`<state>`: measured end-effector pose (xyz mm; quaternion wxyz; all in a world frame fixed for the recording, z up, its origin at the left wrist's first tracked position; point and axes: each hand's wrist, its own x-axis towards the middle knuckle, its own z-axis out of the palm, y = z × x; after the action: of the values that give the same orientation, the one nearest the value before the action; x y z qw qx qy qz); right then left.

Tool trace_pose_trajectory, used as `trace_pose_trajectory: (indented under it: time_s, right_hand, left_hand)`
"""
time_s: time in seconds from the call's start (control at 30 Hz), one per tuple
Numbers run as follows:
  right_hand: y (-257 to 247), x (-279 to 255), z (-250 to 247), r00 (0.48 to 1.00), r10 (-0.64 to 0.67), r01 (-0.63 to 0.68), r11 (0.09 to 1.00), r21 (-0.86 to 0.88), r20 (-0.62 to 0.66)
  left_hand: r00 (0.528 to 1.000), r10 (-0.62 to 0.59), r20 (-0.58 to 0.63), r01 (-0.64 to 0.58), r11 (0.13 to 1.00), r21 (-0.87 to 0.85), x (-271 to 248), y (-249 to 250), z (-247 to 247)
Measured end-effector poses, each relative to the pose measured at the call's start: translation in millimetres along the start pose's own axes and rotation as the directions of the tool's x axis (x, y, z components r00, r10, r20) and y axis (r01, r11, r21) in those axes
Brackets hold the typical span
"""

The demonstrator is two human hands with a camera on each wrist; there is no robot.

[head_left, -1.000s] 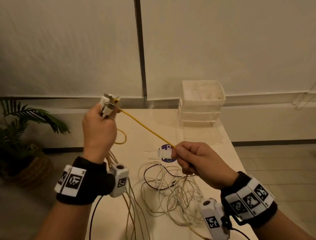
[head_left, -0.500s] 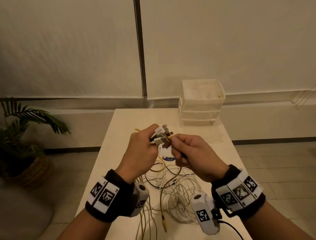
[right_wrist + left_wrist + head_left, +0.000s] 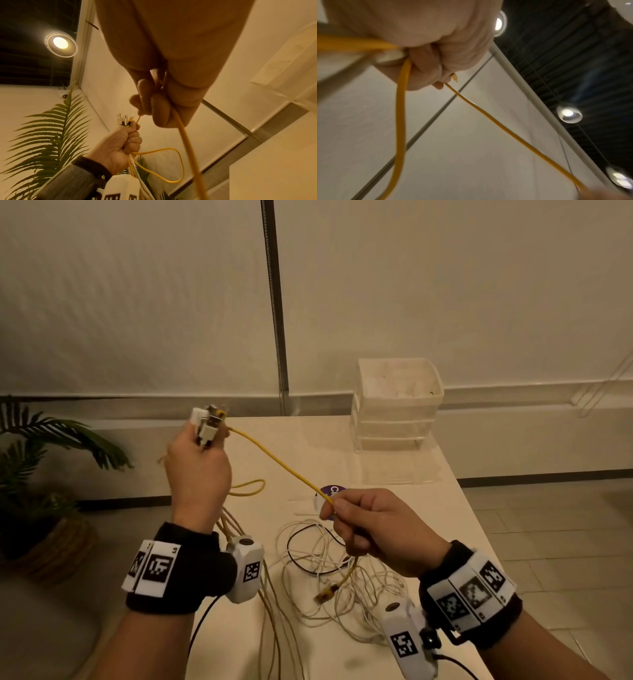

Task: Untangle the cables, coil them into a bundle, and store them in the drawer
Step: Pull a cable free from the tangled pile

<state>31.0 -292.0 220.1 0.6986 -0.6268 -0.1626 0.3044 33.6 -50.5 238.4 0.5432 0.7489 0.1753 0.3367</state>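
The left hand [image 3: 197, 470] is raised above the left side of the table [image 3: 404, 508], fisted around a gathered bunch of plug ends [image 3: 209, 424] that stick up from its top, with several cable strands hanging out below the fist. Among them is a small slack loop of the yellow cable [image 3: 281, 465], which dangles just under the hand. Fingers and thumb are curled tight round the bunch — no slack in that grip.

From the fist the yellow cable runs taut, down and to the right, to the right hand [image 3: 376, 529]. That hand is closed too, thumb and forefinger pinching the cable where it enters, the other fingers curled around it; the cable comes out below and ends in a yellow plug [image 3: 325, 594] hanging free just above the table.

Under and between the hands the remaining pile of cables [image 3: 329, 570] — thin white leads and one black — lies in loose tangled loops on the tabletop. The clear drawer unit [image 3: 397, 409] stands at the far right of the table; its drawers look closed, though the clear plastic makes that hard to judge.

These leads should handle as light, limp and fairly slick: they carry no shape of their own and snag at loops and plugs. Best held near a plug end and fed through a light pinch, as the right hand does now, rather than yanked, which would likely tighten any knot.
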Motion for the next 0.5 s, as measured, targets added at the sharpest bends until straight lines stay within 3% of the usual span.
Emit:
trace_pose_trajectory:
  time_s: [0.07,0.17,0.2,0.27,0.3,0.33,0.5]
  right_hand:
    - [4.0,-1.3,0.5,0.999,0.035,-0.035,0.999,0.001,-0.005]
    - [7.2,-1.7,1.6,0.998,0.039,-0.038,0.999,0.034,-0.039]
    - [6.6,-1.1,3.0,0.998,0.027,-0.025,0.999,0.048,-0.049]
    - [3.9,-1.0,6.6,0.999,0.003,0.0,0.997,0.079,-0.04]
    - [2.2,-1.9,8.6,1.0,-0.006,0.008,0.996,0.09,-0.026]
    - [0.0,-3.4,10.9,1.0,-0.012,0.013,0.995,0.097,-0.012]
    - [4.1,-9.5,18.9,0.999,-0.037,0.037,0.993,0.113,0.002]
  left_hand:
    - [0.999,0.034,-0.018,-0.033,0.999,0.04,1.6,-2.0,-8.6]
    - [0.955,0.178,0.238,-0.223,0.959,0.176,-17.9,6.3,-10.4]
    - [0.908,0.19,0.373,-0.257,0.956,0.14,-28.2,8.5,-7.6]
    - [0.77,0.181,0.612,-0.282,0.957,0.071,-46.7,7.2,-0.4]
    - [0.719,0.189,0.669,-0.306,0.95,0.061,-52.5,3.9,2.9]
    - [0.704,0.207,0.679,-0.326,0.944,0.05,-56.3,0.4,5.1]
    - [0.785,0.266,0.559,-0.335,0.942,0.021,-55.7,0.5,0.8]
